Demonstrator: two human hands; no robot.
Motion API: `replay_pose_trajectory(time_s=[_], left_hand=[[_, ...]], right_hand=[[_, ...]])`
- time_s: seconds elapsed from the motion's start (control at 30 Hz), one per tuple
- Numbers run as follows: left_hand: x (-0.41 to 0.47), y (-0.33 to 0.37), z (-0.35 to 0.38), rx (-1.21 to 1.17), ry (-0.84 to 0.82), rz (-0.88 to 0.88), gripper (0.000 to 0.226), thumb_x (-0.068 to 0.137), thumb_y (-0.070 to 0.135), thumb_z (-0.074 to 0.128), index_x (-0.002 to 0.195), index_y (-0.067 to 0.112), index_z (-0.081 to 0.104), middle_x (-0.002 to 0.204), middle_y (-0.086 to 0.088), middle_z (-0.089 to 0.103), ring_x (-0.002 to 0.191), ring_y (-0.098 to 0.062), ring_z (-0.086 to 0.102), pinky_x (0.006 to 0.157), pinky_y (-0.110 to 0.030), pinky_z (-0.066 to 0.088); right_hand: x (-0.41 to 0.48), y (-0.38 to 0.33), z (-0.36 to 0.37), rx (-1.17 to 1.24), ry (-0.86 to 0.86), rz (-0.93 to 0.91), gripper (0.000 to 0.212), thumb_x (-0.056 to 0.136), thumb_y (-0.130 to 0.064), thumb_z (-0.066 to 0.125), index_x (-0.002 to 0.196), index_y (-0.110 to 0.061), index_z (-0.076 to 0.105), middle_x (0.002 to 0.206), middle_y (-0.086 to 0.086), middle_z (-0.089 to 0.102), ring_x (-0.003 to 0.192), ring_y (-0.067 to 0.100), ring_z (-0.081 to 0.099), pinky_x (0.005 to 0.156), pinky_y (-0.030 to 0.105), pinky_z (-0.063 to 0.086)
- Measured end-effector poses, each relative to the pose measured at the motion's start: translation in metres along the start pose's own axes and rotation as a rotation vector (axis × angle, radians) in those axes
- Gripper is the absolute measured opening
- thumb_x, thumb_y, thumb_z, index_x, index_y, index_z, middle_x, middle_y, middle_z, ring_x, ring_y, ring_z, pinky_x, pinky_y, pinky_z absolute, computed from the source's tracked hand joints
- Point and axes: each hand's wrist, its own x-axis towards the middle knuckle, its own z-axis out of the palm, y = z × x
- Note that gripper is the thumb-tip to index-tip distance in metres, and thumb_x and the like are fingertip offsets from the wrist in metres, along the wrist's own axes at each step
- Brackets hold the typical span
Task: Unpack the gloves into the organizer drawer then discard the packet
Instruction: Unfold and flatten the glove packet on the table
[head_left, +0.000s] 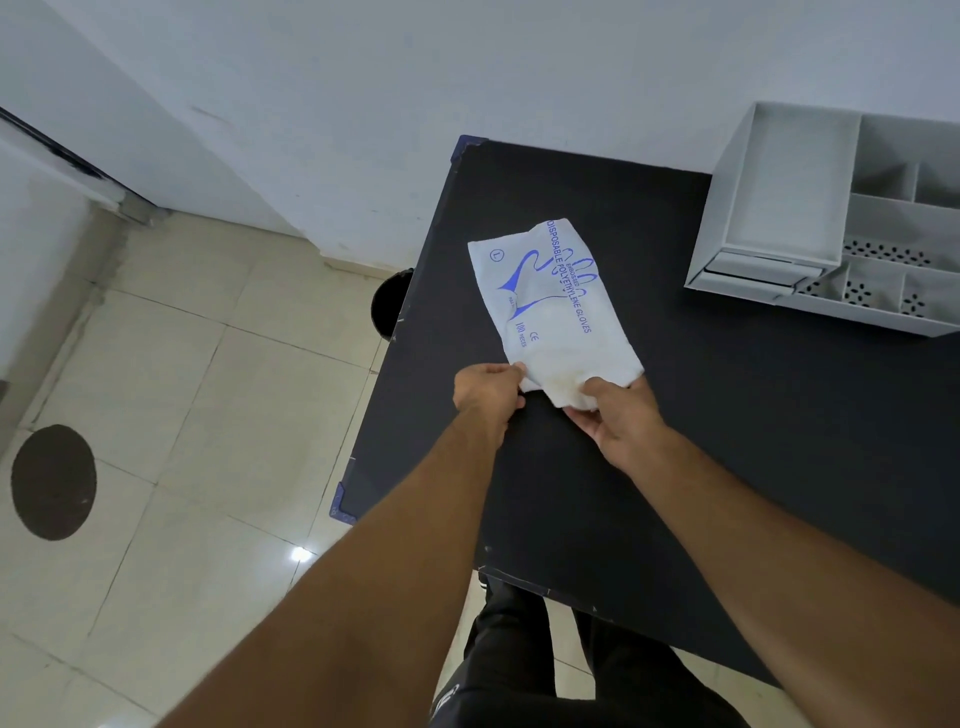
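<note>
A white packet (550, 301) printed in blue with "disposable polyethylene gloves" lies flat on the black table (727, 441). My left hand (485, 397) pinches the packet's near left corner. My right hand (621, 421) grips a wad of clear gloves (569, 392) sticking out of the packet's near open end. The grey organizer (831, 228) stands at the table's far right, with one drawer (784, 192) pulled out and nothing visible inside it.
A black bin (389, 304) stands on the floor just past the table's left edge, mostly hidden by it. A dark round mark (53, 480) lies on the tiled floor at left. White walls close the far side.
</note>
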Motion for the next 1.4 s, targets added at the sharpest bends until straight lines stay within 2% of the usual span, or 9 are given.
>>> replay_pose_trajectory(time_s=[0.2, 0.33, 0.5, 0.63, 0.8, 0.93, 1.03, 1.23, 1.4], left_hand=[[-0.009, 0.004, 0.014, 0.587, 0.177, 0.722, 0.049, 0.090, 0.031, 0.065, 0.136, 0.023, 0.051, 0.133, -0.001, 0.054, 0.122, -0.020, 0.050, 0.091, -0.042, 0.053], [-0.011, 0.016, 0.034, 1.062, -0.061, 0.992, 0.057, 0.096, 0.019, 0.051, 0.151, 0.027, 0.041, 0.164, -0.004, 0.027, 0.153, -0.027, 0.015, 0.117, -0.053, 0.029], [0.000, 0.017, 0.038, 1.353, -0.271, 0.925, 0.063, 0.103, 0.039, 0.034, 0.160, 0.033, 0.009, 0.171, 0.001, 0.002, 0.156, -0.026, 0.002, 0.120, -0.058, 0.020], [0.002, 0.020, 0.038, 1.485, -0.149, 0.930, 0.067, 0.100, 0.062, 0.024, 0.159, 0.032, 0.014, 0.168, -0.001, 0.015, 0.145, -0.032, 0.030, 0.111, -0.054, 0.035], [-0.009, 0.022, 0.048, 1.479, -0.024, 0.975, 0.056, 0.103, 0.051, 0.029, 0.152, 0.024, 0.034, 0.146, -0.007, 0.046, 0.121, -0.031, 0.051, 0.089, -0.046, 0.044], [-0.003, 0.018, 0.050, 1.492, -0.005, 0.975, 0.062, 0.099, 0.030, 0.043, 0.157, 0.024, 0.023, 0.161, -0.012, 0.028, 0.145, -0.035, 0.029, 0.106, -0.053, 0.035], [0.005, 0.010, 0.043, 1.465, -0.132, 0.855, 0.071, 0.101, 0.041, 0.039, 0.161, 0.032, 0.000, 0.170, -0.003, -0.001, 0.156, -0.030, 0.002, 0.116, -0.058, 0.022], [0.011, 0.005, 0.035, 1.357, -0.085, 0.688, 0.075, 0.100, 0.063, 0.025, 0.161, 0.031, -0.004, 0.170, 0.003, -0.011, 0.156, -0.025, -0.007, 0.117, -0.059, 0.021], [0.001, 0.011, 0.047, 1.339, -0.053, 0.738, 0.078, 0.099, 0.062, 0.030, 0.161, 0.025, 0.001, 0.170, -0.007, -0.008, 0.156, -0.032, -0.004, 0.118, -0.058, 0.020]], right_hand=[[-0.004, 0.000, -0.009, -0.152, 0.016, -0.020, 0.035, 0.095, -0.016, 0.058, 0.124, -0.033, 0.055, 0.113, -0.007, 0.068, 0.097, 0.020, 0.071, 0.063, 0.037, 0.061], [-0.002, -0.004, -0.013, -0.177, 0.030, -0.050, 0.032, 0.102, -0.030, 0.049, 0.133, -0.031, 0.054, 0.117, -0.002, 0.069, 0.098, 0.022, 0.070, 0.061, 0.035, 0.060], [0.005, -0.012, -0.020, -0.199, -0.002, -0.101, 0.019, 0.103, -0.019, 0.047, 0.112, -0.030, 0.059, 0.102, -0.004, 0.071, 0.089, 0.015, 0.070, 0.075, 0.041, 0.060], [0.015, -0.017, -0.021, -0.264, 0.081, -0.188, 0.024, 0.103, -0.016, 0.047, 0.119, -0.025, 0.062, 0.104, -0.002, 0.069, 0.092, 0.018, 0.069, 0.085, 0.041, 0.058], [0.022, -0.023, -0.022, -0.371, 0.236, -0.287, 0.032, 0.103, -0.016, 0.046, 0.132, -0.022, 0.056, 0.115, -0.003, 0.059, 0.096, 0.016, 0.057, 0.080, 0.031, 0.046], [0.028, -0.025, -0.034, -0.436, 0.158, -0.255, 0.024, 0.102, -0.013, 0.045, 0.117, -0.025, 0.059, 0.113, -0.002, 0.062, 0.096, 0.017, 0.060, 0.080, 0.031, 0.049], [0.031, -0.023, -0.046, -0.524, 0.101, -0.246, 0.021, 0.102, -0.017, 0.047, 0.114, -0.021, 0.063, 0.111, 0.001, 0.067, 0.090, 0.015, 0.063, 0.074, 0.031, 0.052], [0.033, -0.017, -0.055, -0.293, 0.292, -0.274, 0.027, 0.100, -0.016, 0.048, 0.122, -0.017, 0.062, 0.111, 0.002, 0.066, 0.096, 0.020, 0.064, 0.075, 0.031, 0.051], [0.029, -0.013, -0.061, -0.350, 0.187, -0.263, 0.021, 0.099, -0.017, 0.051, 0.117, -0.019, 0.062, 0.105, -0.004, 0.066, 0.092, 0.013, 0.064, 0.077, 0.028, 0.050]])
